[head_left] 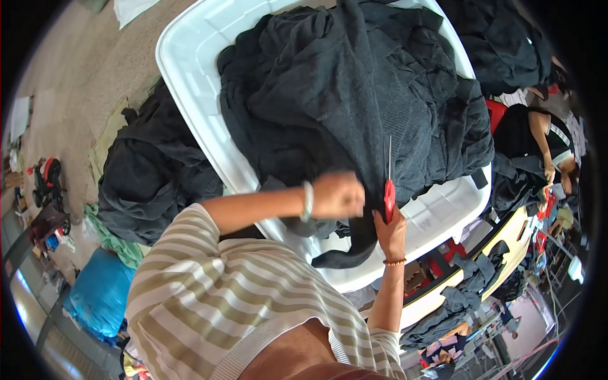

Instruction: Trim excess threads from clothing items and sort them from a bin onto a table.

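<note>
Dark knit garments (304, 95) lay heaped in a white plastic tub (193, 95) before me, lapping over its right rim, with one strip curving down toward my body. My right hand (391, 231) was closed around red-handled snips (389, 193), their thin metal tip pointing away from me over the cloth. My left hand (339, 195) hung near the strip with its fingers curled; it was blurred, so I could not tell whether it gripped anything. Another dark heap (149, 164) sat left of the tub, near a blue bag (101, 291).
</note>
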A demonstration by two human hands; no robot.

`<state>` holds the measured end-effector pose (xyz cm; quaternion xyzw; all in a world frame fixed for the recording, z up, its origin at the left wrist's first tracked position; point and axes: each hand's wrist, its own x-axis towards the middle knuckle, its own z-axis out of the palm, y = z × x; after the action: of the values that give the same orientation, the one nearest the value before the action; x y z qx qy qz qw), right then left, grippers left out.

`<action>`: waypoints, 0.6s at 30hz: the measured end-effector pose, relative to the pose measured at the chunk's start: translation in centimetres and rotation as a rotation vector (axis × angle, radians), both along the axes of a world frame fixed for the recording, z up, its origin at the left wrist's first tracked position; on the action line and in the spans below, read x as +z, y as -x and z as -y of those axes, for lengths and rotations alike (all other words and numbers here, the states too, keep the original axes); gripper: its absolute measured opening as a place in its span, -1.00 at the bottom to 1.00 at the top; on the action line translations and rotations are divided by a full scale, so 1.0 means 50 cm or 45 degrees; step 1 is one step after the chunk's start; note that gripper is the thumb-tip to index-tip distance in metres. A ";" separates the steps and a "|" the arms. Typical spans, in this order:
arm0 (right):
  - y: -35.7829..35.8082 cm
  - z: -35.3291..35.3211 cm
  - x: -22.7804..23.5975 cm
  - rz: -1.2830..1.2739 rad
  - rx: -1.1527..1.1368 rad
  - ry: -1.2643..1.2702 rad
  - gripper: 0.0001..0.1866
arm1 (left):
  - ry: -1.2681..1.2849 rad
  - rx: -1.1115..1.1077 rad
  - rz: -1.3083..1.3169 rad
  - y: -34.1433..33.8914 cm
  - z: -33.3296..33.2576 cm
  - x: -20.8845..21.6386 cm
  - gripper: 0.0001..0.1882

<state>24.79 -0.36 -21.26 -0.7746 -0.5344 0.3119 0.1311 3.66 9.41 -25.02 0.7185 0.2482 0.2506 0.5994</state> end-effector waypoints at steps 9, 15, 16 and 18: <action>-0.050 0.192 0.098 -0.387 -0.244 0.427 -0.75 | -0.385 0.613 -0.587 0.008 -0.340 -0.106 -0.26; -0.107 0.317 0.132 -0.138 -0.360 0.512 -0.72 | -0.195 -0.103 -0.374 -0.107 -0.086 -0.099 -0.72; -0.115 0.333 0.139 -0.121 -0.340 0.531 -0.72 | -0.168 -0.297 -0.405 -0.111 -0.011 -0.081 -0.74; -0.112 0.332 0.161 0.026 -0.344 0.686 -0.70 | -0.166 -0.573 -0.338 -0.102 0.129 -0.075 -0.74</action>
<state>30.37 -16.96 -13.19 -0.8486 -0.3259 0.4145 -0.0444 8.75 2.96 -28.76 0.8194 0.1421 0.0301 0.5546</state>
